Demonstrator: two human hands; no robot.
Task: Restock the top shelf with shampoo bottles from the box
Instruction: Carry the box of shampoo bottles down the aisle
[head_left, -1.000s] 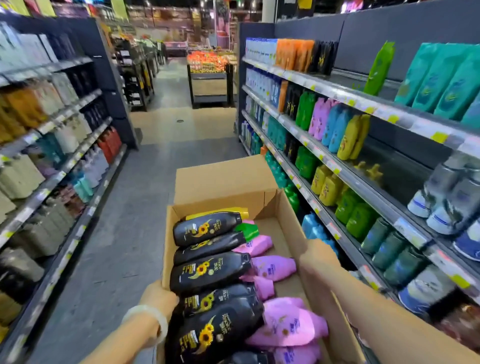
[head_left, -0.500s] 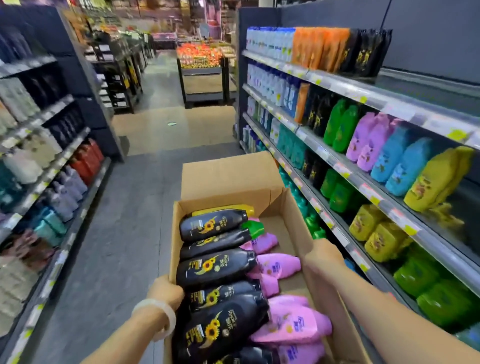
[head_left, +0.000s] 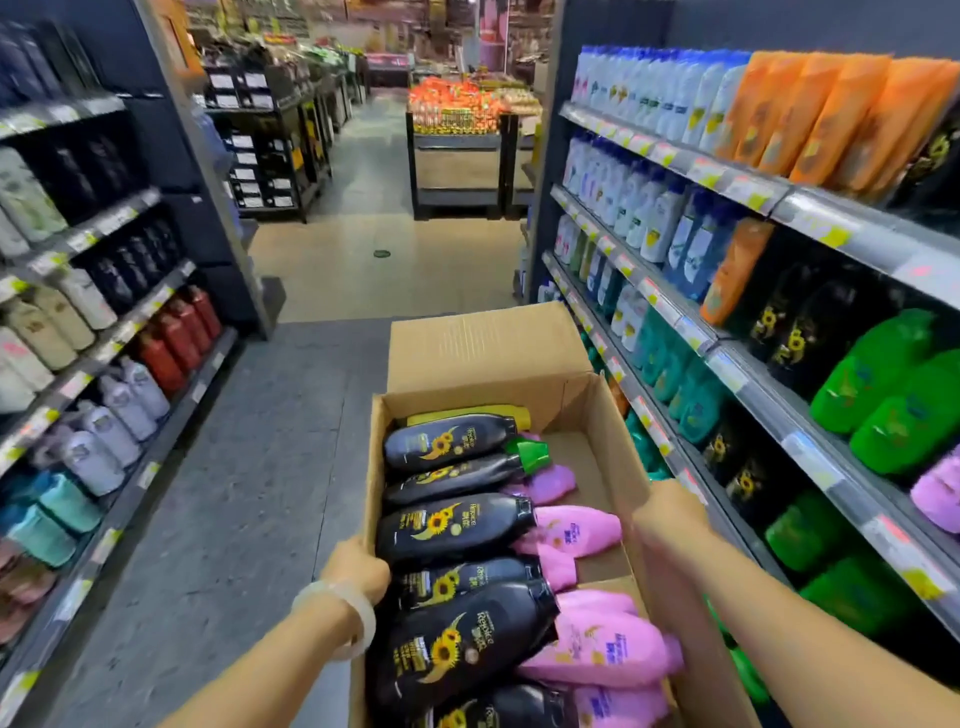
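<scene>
- Left hand (head_left: 358, 569) and right hand (head_left: 670, 512) each grip a side wall of the box (head_left: 597, 400), carried at waist height in the aisle.
- Keep it level; stop by the top shelf (head_left: 737, 179), right side.
- Black sunflower shampoo bottles (head_left: 452, 530) lie flat beside pink ones (head_left: 576, 530).
</scene>
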